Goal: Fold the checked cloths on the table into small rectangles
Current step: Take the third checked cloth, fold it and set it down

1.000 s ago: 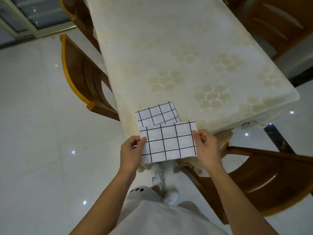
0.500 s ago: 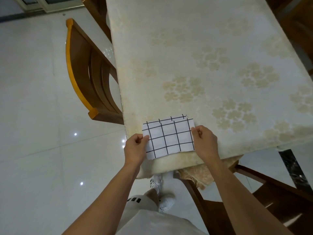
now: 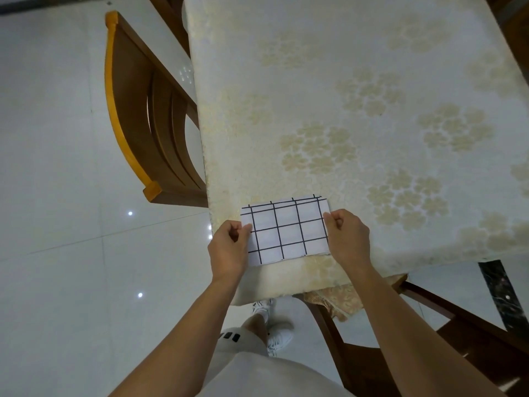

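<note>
A folded white cloth with black checks (image 3: 286,230) lies as a small rectangle at the near left corner of the table (image 3: 343,96). It sits on top of another folded checked cloth, of which only a thin strip shows along the far edge (image 3: 312,198). My left hand (image 3: 229,247) pinches the top cloth's left edge between thumb and fingers. My right hand (image 3: 347,239) pinches its right edge the same way.
The table wears a cream cloth with pale flower prints. A wooden chair (image 3: 143,116) stands at the table's left side, another (image 3: 429,339) at the near right by my legs. Glossy white floor tiles lie to the left.
The cloth in my hands was held in the air in front of the other folded one; it has come down onto it and now covers it almost fully.
</note>
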Motion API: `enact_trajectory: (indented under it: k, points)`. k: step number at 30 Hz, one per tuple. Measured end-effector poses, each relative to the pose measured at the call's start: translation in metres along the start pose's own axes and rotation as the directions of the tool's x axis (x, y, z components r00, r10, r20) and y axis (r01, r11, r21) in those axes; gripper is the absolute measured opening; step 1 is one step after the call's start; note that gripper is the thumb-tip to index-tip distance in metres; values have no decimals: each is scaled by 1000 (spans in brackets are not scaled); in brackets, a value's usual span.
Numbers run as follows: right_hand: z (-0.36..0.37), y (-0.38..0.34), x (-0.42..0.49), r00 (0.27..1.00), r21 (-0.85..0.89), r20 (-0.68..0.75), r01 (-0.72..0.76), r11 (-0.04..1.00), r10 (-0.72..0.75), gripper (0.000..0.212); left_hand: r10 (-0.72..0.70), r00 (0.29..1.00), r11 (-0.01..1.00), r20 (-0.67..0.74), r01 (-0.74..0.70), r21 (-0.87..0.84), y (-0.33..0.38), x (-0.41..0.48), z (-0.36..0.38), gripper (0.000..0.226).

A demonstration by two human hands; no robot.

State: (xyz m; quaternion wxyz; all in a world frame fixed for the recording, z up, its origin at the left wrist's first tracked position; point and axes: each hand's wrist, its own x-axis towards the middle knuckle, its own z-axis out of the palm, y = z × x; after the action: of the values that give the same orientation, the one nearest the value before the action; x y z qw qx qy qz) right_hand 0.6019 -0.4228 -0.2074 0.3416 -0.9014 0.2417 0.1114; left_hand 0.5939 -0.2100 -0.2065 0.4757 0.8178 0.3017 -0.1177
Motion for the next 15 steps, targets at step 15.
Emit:
enact_trajectory:
  k: [15]
  points:
    - [-25, 0, -20, 976, -224, -78, 182, 958, -203, 27, 137, 990, 989, -22, -136, 51, 14, -14, -26, 24]
